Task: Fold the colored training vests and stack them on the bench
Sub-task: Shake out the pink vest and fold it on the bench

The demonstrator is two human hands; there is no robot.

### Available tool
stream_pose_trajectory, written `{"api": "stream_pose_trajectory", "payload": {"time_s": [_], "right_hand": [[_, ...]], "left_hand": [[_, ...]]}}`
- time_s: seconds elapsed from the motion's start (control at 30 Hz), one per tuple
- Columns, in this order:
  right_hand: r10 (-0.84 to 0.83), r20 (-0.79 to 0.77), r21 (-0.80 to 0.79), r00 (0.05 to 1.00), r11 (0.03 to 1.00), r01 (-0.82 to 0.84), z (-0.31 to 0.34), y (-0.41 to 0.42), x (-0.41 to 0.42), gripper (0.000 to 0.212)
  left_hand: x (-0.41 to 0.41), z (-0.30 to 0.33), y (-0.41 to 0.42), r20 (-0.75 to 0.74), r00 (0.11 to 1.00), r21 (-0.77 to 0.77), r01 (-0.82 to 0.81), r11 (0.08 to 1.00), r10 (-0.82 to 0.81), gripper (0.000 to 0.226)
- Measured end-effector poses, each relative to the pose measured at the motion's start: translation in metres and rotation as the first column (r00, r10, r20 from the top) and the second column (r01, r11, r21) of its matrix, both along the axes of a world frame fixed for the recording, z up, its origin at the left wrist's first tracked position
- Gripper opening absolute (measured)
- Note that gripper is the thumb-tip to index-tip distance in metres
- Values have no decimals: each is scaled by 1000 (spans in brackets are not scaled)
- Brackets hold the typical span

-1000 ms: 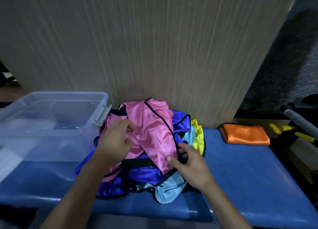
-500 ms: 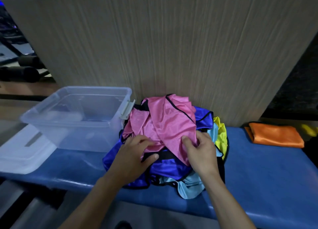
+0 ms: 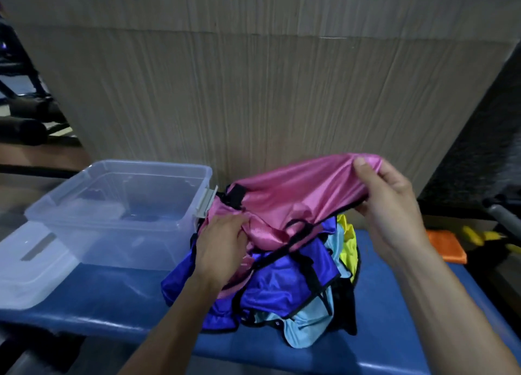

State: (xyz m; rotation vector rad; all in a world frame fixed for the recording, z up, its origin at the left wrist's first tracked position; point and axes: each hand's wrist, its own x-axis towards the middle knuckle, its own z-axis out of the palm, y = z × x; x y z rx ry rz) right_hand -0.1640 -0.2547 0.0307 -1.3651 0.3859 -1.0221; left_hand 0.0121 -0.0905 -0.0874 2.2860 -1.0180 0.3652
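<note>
A heap of shiny training vests sits on the blue padded bench (image 3: 394, 318). On top is a pink vest (image 3: 296, 194) with black trim. My right hand (image 3: 392, 214) grips one end of it and holds that end up above the heap, to the right. Lower down on the left of the heap, my left hand (image 3: 222, 248) grips the pink fabric. Beneath it lie a dark blue vest (image 3: 282, 284), a light blue vest (image 3: 301, 326) and a yellow vest (image 3: 348, 248). A folded orange vest (image 3: 446, 246) lies flat further right on the bench.
An empty clear plastic tub (image 3: 127, 214) stands on the bench left of the heap, its lid (image 3: 28, 264) lying beside it at the far left. A wood-grain panel (image 3: 253, 93) rises right behind the bench. Yellow-and-black gear (image 3: 485, 238) sits at the right edge.
My right hand has lifted one end of the pink vest up and to the right, stretching it out. My left hand has shifted up onto the pink fabric at the heap's left.
</note>
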Motion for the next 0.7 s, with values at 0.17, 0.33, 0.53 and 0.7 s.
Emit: {"api": "stream_pose_trajectory", "payload": {"time_s": [0.17, 0.33, 0.53, 0.7], "right_hand": [[-68, -51, -95, 996, 994, 63, -2, -15, -24, 22], [54, -207, -208, 977, 973, -97, -10, 8, -38, 30], [81, -423, -407, 902, 873, -269, -11, 60, -18, 113], [-12, -185, -478, 983, 875, -79, -10, 78, -11, 27]], "left_hand": [[9, 38, -4, -169, 981, -302, 36, 953, -91, 15], [2, 132, -9, -303, 843, -628, 174, 759, -444, 26], [-41, 189, 3, -328, 584, -720, 354, 597, -742, 22], [-57, 205, 15, -283, 606, -711, 388, 587, -743, 18]]}}
